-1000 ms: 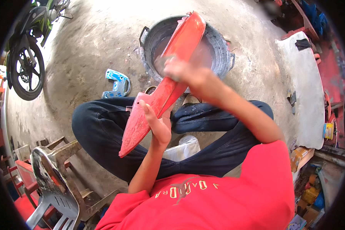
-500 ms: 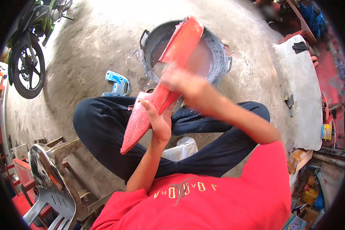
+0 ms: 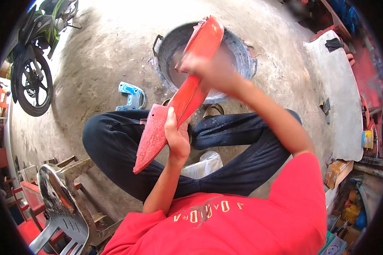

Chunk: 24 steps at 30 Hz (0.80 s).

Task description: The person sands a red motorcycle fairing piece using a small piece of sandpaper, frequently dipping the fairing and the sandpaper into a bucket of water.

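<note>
A long red plastic panel (image 3: 152, 135), like a motorcycle body part, slants from above my lap out over a dark tub (image 3: 161, 63). Its near, pointed end looks dull and chalky, while the far end is glossier. My left hand (image 3: 178, 138) grips it from below near the middle, thumb on top. Motion smears my right hand (image 3: 208, 72), which lies across the panel's far half. Whether anything sits under its fingers is hidden. Cloudy brownish water (image 3: 225, 63) shows in the tub beneath.
A blue and white patterned plastic piece (image 3: 134, 97) lies on the concrete floor by my left knee. A grey plastic chair (image 3: 68, 204) stands at the lower left, a motorcycle (image 3: 34, 72) at the far left. Along the right runs a pale slab (image 3: 342, 110).
My right hand has moved away from me along the panel, toward its far end. My left hand keeps its hold, and the panel has barely shifted.
</note>
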Each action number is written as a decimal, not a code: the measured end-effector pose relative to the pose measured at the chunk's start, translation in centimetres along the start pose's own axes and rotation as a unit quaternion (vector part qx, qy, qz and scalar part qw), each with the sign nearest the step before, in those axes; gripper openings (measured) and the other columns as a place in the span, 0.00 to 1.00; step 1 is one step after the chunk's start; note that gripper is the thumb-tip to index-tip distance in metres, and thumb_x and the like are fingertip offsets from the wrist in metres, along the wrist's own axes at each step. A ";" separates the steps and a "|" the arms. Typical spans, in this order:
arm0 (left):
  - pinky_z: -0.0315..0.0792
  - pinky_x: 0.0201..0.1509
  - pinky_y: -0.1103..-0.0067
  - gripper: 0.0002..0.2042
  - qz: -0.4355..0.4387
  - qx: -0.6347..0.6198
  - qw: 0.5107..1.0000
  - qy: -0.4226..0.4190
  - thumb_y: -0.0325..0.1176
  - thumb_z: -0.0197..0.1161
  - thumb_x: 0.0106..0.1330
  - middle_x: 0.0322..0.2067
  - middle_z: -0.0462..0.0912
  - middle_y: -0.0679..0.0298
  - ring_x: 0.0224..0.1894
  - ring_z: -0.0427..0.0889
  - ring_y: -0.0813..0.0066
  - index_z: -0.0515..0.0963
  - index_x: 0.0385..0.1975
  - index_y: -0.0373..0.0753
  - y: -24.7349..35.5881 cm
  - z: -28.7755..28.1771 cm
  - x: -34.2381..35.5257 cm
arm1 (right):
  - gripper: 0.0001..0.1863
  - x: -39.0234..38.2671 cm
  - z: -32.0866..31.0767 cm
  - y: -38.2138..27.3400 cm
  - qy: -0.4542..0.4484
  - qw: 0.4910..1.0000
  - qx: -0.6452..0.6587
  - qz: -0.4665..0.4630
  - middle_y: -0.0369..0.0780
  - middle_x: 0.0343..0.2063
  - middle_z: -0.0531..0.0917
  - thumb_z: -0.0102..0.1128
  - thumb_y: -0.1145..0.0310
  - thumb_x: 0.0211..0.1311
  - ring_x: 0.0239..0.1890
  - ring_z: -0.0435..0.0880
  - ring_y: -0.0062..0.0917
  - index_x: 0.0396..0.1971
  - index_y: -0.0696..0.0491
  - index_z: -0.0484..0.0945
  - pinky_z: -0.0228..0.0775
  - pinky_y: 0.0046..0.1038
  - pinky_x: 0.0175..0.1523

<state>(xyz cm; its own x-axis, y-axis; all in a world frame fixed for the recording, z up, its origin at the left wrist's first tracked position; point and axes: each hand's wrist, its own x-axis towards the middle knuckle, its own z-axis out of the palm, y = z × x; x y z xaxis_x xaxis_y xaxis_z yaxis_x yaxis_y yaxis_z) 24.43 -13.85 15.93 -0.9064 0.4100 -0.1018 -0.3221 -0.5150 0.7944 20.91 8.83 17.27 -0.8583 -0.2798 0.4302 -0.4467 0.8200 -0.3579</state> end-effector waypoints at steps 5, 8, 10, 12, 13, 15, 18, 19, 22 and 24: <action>0.67 0.76 0.56 0.29 0.006 0.008 1.000 -0.003 0.43 0.40 0.78 0.68 0.74 0.45 0.70 0.75 0.51 0.66 0.69 0.26 0.0 -0.1 0.2 | 0.24 -0.1 -0.6 1.7 0.015 0.997 -0.036 0.070 0.46 0.61 0.83 0.61 0.75 0.63 0.63 0.83 0.36 0.60 0.53 0.80 0.76 0.35 0.68; 0.68 0.75 0.56 0.29 0.004 -0.011 1.000 0.020 0.42 0.41 0.77 0.67 0.74 0.45 0.70 0.75 0.51 0.66 0.69 0.25 0.0 -0.4 0.5 | 0.20 -0.1 -0.2 -2.0 0.017 0.996 0.023 -0.088 0.43 0.60 0.84 0.54 0.71 0.70 0.64 0.83 0.33 0.60 0.51 0.80 0.74 0.36 0.71; 0.68 0.75 0.56 0.29 -0.018 -0.003 0.999 0.042 0.42 0.41 0.77 0.67 0.75 0.45 0.69 0.76 0.50 0.67 0.69 0.25 0.0 -0.4 0.4 | 0.28 0.0 0.0 1.5 -0.032 0.998 0.002 -0.049 0.47 0.60 0.84 0.68 0.76 0.59 0.64 0.82 0.37 0.62 0.55 0.78 0.73 0.37 0.70; 0.69 0.75 0.56 0.29 -0.008 0.001 1.000 0.024 0.42 0.41 0.77 0.66 0.75 0.46 0.69 0.76 0.51 0.67 0.68 0.26 0.0 -0.4 0.2 | 0.45 -0.1 -1.2 3.0 0.001 0.988 -0.036 0.147 0.48 0.60 0.83 0.86 0.64 0.39 0.66 0.81 0.37 0.62 0.58 0.76 0.75 0.33 0.67; 0.69 0.75 0.56 0.29 -0.006 0.002 1.000 0.019 0.42 0.41 0.77 0.66 0.75 0.46 0.69 0.76 0.51 0.67 0.68 0.26 0.1 -0.5 0.2 | 0.42 -0.2 -1.3 3.2 -0.030 0.985 -0.009 0.171 0.48 0.60 0.83 0.82 0.66 0.44 0.66 0.81 0.37 0.63 0.57 0.76 0.74 0.34 0.68; 0.70 0.74 0.56 0.29 -0.002 0.014 1.000 0.010 0.42 0.41 0.76 0.66 0.75 0.46 0.69 0.76 0.51 0.67 0.68 0.26 0.3 -0.5 0.4 | 0.34 -0.2 -1.2 2.6 -0.018 0.993 0.000 0.113 0.48 0.60 0.83 0.75 0.70 0.54 0.66 0.81 0.38 0.64 0.55 0.77 0.74 0.35 0.70; 0.70 0.73 0.56 0.30 -0.007 -0.022 0.999 0.031 0.43 0.41 0.76 0.66 0.75 0.46 0.69 0.76 0.51 0.67 0.68 0.26 0.6 -0.6 0.5 | 0.20 0.0 0.2 -1.9 -0.012 0.993 0.028 -0.112 0.46 0.58 0.85 0.55 0.76 0.70 0.66 0.82 0.37 0.60 0.52 0.81 0.71 0.40 0.73; 0.69 0.74 0.55 0.30 -0.014 -0.033 0.998 0.049 0.44 0.42 0.75 0.66 0.75 0.46 0.69 0.76 0.51 0.68 0.68 0.26 0.6 -0.6 0.5 | 0.19 0.1 0.3 -1.5 0.009 0.993 0.035 -0.114 0.46 0.58 0.85 0.55 0.75 0.70 0.65 0.82 0.37 0.59 0.53 0.82 0.72 0.39 0.72; 0.69 0.74 0.54 0.30 0.000 -0.023 0.999 0.022 0.43 0.42 0.75 0.67 0.75 0.46 0.69 0.76 0.50 0.68 0.68 0.26 0.5 -0.4 0.5 | 0.21 -0.2 0.9 1.8 0.001 0.998 0.018 0.058 0.45 0.60 0.84 0.56 0.74 0.67 0.65 0.82 0.36 0.59 0.53 0.81 0.73 0.36 0.72; 0.69 0.74 0.55 0.30 -0.002 -0.020 1.000 0.023 0.43 0.41 0.75 0.67 0.75 0.46 0.69 0.75 0.51 0.68 0.68 0.26 0.4 -0.4 0.5 | 0.26 -0.2 0.7 2.4 0.042 0.995 -0.067 0.068 0.46 0.61 0.82 0.62 0.77 0.59 0.66 0.81 0.37 0.60 0.53 0.80 0.74 0.36 0.71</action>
<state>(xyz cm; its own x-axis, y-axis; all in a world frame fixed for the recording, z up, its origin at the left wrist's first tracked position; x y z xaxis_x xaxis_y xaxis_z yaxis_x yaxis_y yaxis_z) 23.76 -14.19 15.94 -0.9164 0.3773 -0.1336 -0.3358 -0.5432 0.7695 19.91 10.50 15.78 -0.8816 -0.1246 0.4554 -0.2865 0.9078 -0.3064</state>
